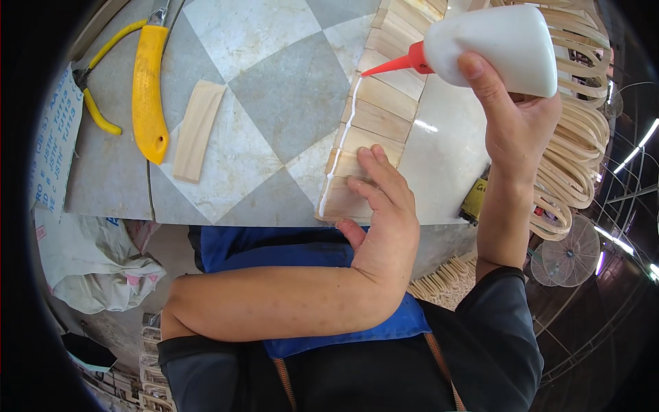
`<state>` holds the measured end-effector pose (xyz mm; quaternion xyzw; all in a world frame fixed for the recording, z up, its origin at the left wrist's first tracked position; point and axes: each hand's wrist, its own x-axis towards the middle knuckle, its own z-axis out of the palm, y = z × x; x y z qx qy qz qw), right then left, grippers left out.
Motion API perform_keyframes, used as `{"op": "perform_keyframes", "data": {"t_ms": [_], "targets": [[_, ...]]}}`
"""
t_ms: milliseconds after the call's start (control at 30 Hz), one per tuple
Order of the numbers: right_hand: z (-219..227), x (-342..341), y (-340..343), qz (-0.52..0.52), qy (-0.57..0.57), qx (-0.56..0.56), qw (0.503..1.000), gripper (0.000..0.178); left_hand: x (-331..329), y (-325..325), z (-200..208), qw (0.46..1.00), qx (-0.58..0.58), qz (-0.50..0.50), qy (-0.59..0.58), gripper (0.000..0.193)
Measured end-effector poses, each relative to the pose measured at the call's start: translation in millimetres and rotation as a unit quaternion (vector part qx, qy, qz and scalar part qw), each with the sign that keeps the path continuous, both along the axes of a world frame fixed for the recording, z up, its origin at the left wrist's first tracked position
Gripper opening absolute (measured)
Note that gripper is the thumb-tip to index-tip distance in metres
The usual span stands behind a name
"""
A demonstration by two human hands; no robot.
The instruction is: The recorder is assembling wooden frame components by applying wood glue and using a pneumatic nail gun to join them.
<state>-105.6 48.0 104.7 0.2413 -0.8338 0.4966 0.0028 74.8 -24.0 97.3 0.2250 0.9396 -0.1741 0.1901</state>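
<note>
My right hand (515, 113) is wrapped round a white glue bottle (504, 48), tipped so its red nozzle (398, 64) points left. The tip meets the left end of one strip in a row of small wooden slats (374, 117) lying side by side. A continuous bead of white glue (336, 161) runs along the row's left edge, from the tip down to the nearest slat. My left hand (388, 199) rests on the near slats with fingers apart, holding nothing. One loose curved slat (198, 130) lies apart on the left.
A yellow-handled tool (149, 96) and yellow-gripped pliers (103, 123) lie at the table's left. Bent wooden loops (576, 137) are stacked along the right side. A yellow-and-black object (473, 199) sits at the near right edge. A fan (566, 253) stands beyond.
</note>
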Motion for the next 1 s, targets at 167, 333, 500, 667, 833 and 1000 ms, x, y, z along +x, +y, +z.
{"op": "perform_keyframes", "data": {"t_ms": [167, 333, 500, 667, 833, 1000], "targets": [[-3, -6, -7, -0.011, -0.032, -0.08, 0.996, 0.047, -1, 0, -1, 1.0, 0.004, -0.005, 0.001, 0.079], [0, -11, -9, -0.006, -0.04, -0.102, 0.994, 0.043, -2, -3, 0, 1.0, 0.009, -0.005, 0.0, 0.079], [-1, -16, -10, -0.006, -0.038, -0.104, 0.994, 0.044, -4, -4, 1, 1.0, 0.012, -0.005, 0.002, 0.079], [-1, -23, -7, -0.012, -0.046, -0.104, 0.993, 0.044, -4, -3, 0, 1.0, 0.013, -0.006, 0.005, 0.079], [-3, -30, -5, -0.019, -0.041, -0.097, 0.994, 0.044, -3, -4, 0, 1.0, 0.014, -0.011, 0.007, 0.078], [-7, -39, -8, -0.028, -0.031, -0.104, 0.994, 0.044, -3, -6, 1, 1.0, 0.016, -0.017, 0.004, 0.077]]}}
